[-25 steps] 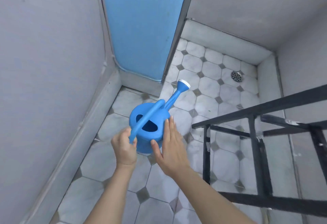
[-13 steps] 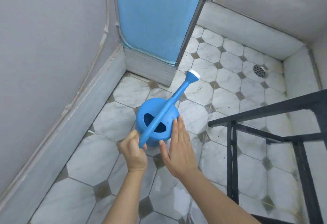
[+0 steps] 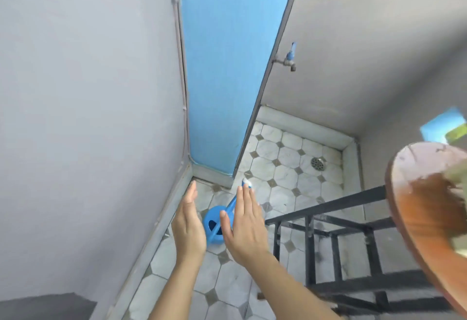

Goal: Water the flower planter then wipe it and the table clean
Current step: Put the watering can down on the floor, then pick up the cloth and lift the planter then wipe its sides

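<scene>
"Two hands were in view, both bare," the inspector reported. "The left hand [image 3: 188, 228] was spread wide, fingers straight and pointing to the far side, palm turned toward the right. The right hand [image 3: 246, 223] was likewise wide and flat, its back toward the camera. Neither held anything."

"And the watering can?" the clerk asked.

"The blue watering can [image 3: 211, 221] stood upright on the tiled floor [image 3: 285, 175], near the left wall [image 3: 88, 92], and was seen in the gap between the two hands. Its spout ran toward the far right, and its white rose [image 3: 247, 183] showed just past the far end of the right hand. Whether either hand touched the can, I could not tell."

"Surroundings?"

"A blue door panel [image 3: 227, 67] stood in the far left corner. A tap [image 3: 288, 58] with a blue handle projected from the far wall, well apart from the can. A round floor drain [image 3: 318, 163] lay toward the far right of the floor. A black metal frame [image 3: 328, 234] stood to the right of the can. A round reddish-brown table top [image 3: 427, 206] filled the right edge, heavily blurred. Something pale green lay on it, and I could not identify it."
</scene>
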A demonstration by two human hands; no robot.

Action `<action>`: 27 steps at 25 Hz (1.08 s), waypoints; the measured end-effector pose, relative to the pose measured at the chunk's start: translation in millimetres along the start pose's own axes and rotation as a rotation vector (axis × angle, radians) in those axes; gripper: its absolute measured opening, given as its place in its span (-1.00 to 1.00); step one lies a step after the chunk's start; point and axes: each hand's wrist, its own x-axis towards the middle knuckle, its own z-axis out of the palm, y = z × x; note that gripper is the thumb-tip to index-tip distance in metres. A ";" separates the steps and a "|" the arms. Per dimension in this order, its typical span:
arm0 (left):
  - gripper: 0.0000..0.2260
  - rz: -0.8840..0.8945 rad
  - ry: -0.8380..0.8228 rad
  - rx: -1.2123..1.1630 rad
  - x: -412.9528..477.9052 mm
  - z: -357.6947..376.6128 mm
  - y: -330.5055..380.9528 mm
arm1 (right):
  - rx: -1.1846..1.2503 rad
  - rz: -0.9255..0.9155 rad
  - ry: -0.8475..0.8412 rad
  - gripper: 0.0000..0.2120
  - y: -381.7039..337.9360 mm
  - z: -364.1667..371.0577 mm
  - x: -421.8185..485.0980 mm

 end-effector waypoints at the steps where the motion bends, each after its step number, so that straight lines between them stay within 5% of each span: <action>1: -0.66 -0.008 -0.046 0.004 -11.5 -1.5 48.7 | 0.020 -0.006 0.039 -0.18 -28.7 -41.8 -6.8; 7: -0.67 0.001 -0.306 -0.022 -104.6 8.7 298.6 | 0.133 0.019 0.302 -0.18 -143.1 -295.0 -88.8; 12: -0.53 0.264 -0.711 0.161 -197.1 64.1 408.9 | 0.018 0.137 0.703 -0.39 -125.2 -437.4 -188.0; 17: -0.50 0.564 -1.096 0.356 -288.2 141.9 399.8 | -0.124 0.523 0.857 -0.39 -35.5 -472.9 -306.9; 27: -0.51 0.722 -1.671 0.838 -476.7 235.8 272.5 | -0.029 1.268 0.643 -0.11 127.0 -420.5 -535.6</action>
